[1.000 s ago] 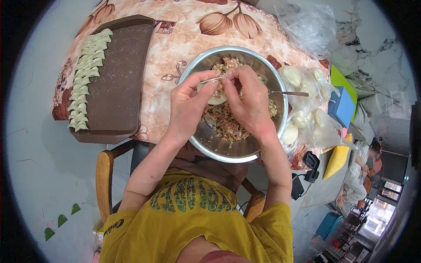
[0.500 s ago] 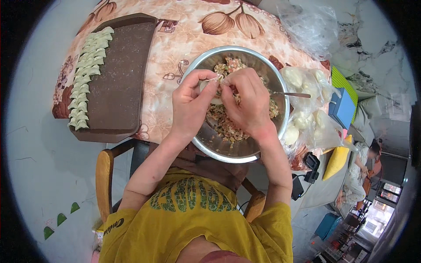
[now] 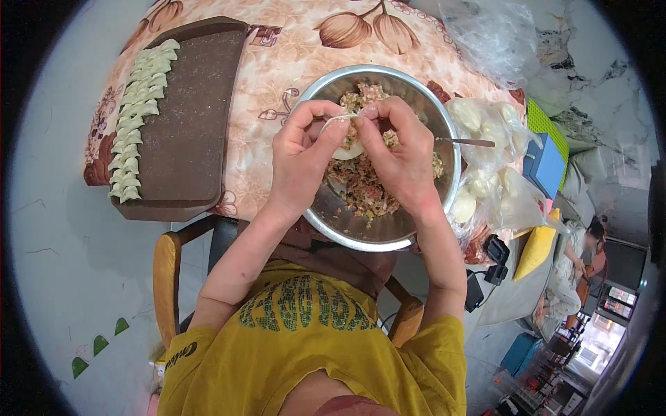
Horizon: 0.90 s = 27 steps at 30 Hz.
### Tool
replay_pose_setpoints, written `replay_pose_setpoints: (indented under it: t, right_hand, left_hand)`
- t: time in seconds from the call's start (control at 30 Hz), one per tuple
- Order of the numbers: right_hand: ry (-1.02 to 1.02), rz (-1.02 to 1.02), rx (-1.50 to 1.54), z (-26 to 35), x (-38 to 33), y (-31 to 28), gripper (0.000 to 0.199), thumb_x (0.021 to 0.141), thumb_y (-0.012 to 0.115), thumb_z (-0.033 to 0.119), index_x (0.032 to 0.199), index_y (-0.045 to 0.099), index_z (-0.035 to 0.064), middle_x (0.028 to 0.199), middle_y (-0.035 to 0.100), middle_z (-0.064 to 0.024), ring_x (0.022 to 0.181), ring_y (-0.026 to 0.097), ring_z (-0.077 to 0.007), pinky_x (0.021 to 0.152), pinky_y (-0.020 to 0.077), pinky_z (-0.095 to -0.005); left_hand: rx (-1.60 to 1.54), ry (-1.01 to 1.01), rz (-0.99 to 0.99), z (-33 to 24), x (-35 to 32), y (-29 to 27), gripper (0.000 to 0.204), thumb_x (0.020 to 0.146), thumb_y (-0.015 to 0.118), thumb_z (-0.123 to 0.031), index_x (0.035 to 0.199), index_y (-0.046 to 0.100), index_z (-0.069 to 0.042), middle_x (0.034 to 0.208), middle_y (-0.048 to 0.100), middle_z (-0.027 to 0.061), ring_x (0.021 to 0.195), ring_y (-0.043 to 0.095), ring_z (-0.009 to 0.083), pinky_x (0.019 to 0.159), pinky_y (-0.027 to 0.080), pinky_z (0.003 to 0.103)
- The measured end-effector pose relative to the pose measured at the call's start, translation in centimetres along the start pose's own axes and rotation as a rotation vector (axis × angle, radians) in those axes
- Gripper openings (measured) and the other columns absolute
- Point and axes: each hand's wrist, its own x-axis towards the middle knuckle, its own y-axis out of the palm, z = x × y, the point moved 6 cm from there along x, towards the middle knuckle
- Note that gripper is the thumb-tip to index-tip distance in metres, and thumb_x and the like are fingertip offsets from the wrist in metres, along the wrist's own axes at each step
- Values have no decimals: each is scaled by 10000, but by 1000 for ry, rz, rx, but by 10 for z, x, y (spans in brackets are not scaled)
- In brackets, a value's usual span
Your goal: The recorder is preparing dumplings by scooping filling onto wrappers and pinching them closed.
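Observation:
Over a steel mixing bowl (image 3: 378, 245), my left hand (image 3: 305, 149) and my right hand (image 3: 401, 149) pinch the upper edge of a pale dumpling wrapper (image 3: 349, 150). Its rounded lower part hangs between my palms, above the chopped filling (image 3: 374, 187) in the bowl. Both thumbs and forefingers are closed on the dough, the fingertips close together. Whether filling sits inside the wrapper is hard to make out. A utensil handle (image 3: 468, 142) rests across the bowl's right rim. To the left, a brown tray (image 3: 184, 125) carries a column of pleated, pale green dumplings (image 3: 135, 125).
Plastic bags with pale dough pieces (image 3: 479, 187) lie right of the bowl. A crumpled clear bag (image 3: 489, 41) sits at the far right of the flowered tablecloth (image 3: 277, 62). Beyond are a blue box (image 3: 544, 166) and a yellow cushion (image 3: 535, 253). Another person (image 3: 572, 267) sits at the far right.
My fingertips have moved slightly up and closer along the wrapper's edge. More of the wrapper's round lower part now shows between my hands. The view has shifted a little.

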Motion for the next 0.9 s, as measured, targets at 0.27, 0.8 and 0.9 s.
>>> replay_pose_setpoints:
  t: [0.27,0.8,0.9]
  right_hand:
    - [-174,9,-101,13,2,0,165,806,720,-39,907,599,8,821,606,-121,705,626,-276,630,505,-380]
    - [-150,13,-59,14,1,0,178,813,710,-54,953,622,11,813,597,-128,729,630,-287,632,500,-370]
    - [-97,0,-56,12,2,-3,174,804,709,-53,938,620,15,807,591,-128,731,626,-303,611,499,-367]
  left_hand:
    - [-99,38,-27,0,-2,-3,128,995,649,-53,1118,626,-28,958,658,-24,809,565,-3,698,436,156]
    - [266,272,7,-9,-3,-3,133,984,634,-14,1110,677,-14,1063,573,-20,802,489,3,662,391,161]
    - [105,205,5,-7,-6,-1,139,1002,612,-14,1138,640,-7,1045,584,-25,805,500,-4,649,400,162]
